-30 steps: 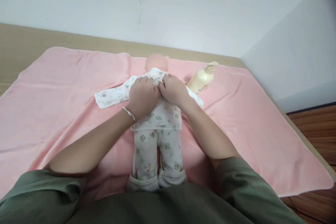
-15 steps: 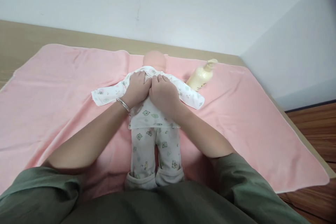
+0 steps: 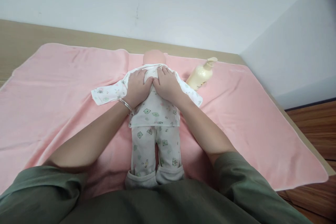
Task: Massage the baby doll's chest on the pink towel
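Observation:
A baby doll, its bald head [image 3: 154, 57] at the far end, lies on a pink blanket [image 3: 262, 129]. It wears a white printed top [image 3: 154, 112] and white printed trousers [image 3: 144, 147] with turned-up cuffs. My left hand [image 3: 138, 86] rests flat on the left side of the doll's upper body, with a silver bangle at the wrist. Beside it my right hand [image 3: 167, 84] lies flat on the right side. The two thumbs meet near the middle. Both sleeves of the top stretch out sideways.
A cream pump bottle [image 3: 201, 76] lies tilted on the blanket beyond the doll's right-hand sleeve. The wooden table [image 3: 78, 36] shows along the blanket's far edge, with a white wall [image 3: 183, 7] behind it. Brown wood grain shows at the lower right.
Both hands have gone from bunched fingers at the top's neckline to lying flat with fingers extended. The fabric between them is now smoother, and the right-hand sleeve has shifted slightly.

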Demonstrator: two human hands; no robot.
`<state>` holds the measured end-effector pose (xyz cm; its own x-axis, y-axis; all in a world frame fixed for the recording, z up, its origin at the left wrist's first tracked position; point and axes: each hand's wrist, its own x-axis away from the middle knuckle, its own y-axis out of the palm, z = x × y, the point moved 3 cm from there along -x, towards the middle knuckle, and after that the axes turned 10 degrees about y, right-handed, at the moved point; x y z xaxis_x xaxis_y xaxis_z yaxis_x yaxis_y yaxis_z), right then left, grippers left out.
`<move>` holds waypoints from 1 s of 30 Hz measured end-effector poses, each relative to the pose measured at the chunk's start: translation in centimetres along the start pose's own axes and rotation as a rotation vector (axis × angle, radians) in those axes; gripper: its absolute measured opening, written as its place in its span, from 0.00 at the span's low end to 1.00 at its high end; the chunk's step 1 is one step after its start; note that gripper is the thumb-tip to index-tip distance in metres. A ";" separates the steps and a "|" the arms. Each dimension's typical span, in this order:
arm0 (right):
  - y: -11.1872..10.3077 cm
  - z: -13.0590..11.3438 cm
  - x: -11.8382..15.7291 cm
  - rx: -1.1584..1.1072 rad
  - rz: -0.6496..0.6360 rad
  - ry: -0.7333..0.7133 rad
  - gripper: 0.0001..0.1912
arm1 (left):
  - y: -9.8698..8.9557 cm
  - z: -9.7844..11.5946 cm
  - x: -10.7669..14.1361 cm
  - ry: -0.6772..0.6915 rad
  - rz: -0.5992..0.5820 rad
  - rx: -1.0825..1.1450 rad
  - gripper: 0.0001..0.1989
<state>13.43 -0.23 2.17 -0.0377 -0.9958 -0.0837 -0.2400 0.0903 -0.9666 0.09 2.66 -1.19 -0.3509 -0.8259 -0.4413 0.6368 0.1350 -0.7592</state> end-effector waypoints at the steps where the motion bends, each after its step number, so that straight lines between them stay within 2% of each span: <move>1: 0.0 0.0 0.0 -0.006 -0.001 0.000 0.33 | 0.0 0.0 0.0 0.004 -0.004 -0.005 0.24; 8: -0.3 0.0 0.1 -0.014 -0.014 0.004 0.33 | -0.1 0.1 -0.1 0.056 -0.074 -0.087 0.26; 13: -0.3 -0.1 0.2 -0.009 0.000 -0.004 0.33 | -0.1 0.0 -0.1 0.150 -0.118 -0.170 0.24; 19: 0.1 0.2 0.1 -0.006 0.017 -0.018 0.32 | -0.9 1.9 0.8 0.311 -0.240 -0.268 0.22; 23: -0.5 0.0 0.5 0.028 0.025 -0.020 0.31 | -1.6 2.7 0.8 0.250 -0.203 -0.136 0.20; 26: -1.6 -0.8 1.5 0.111 0.012 -0.019 0.27 | -2.0 2.7 0.1 0.205 -0.233 -0.015 0.14; 30: -2.7 -2.3 3.4 0.255 -0.028 -0.054 0.19 | -2.5 1.9 -0.9 0.071 -0.279 0.060 0.09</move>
<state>11.70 -3.85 5.01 0.0186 -0.9979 -0.0622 0.0126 0.0625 -0.9980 0.10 1.99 2.06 -0.5642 -0.7860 -0.2530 0.5472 -0.1265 -0.8274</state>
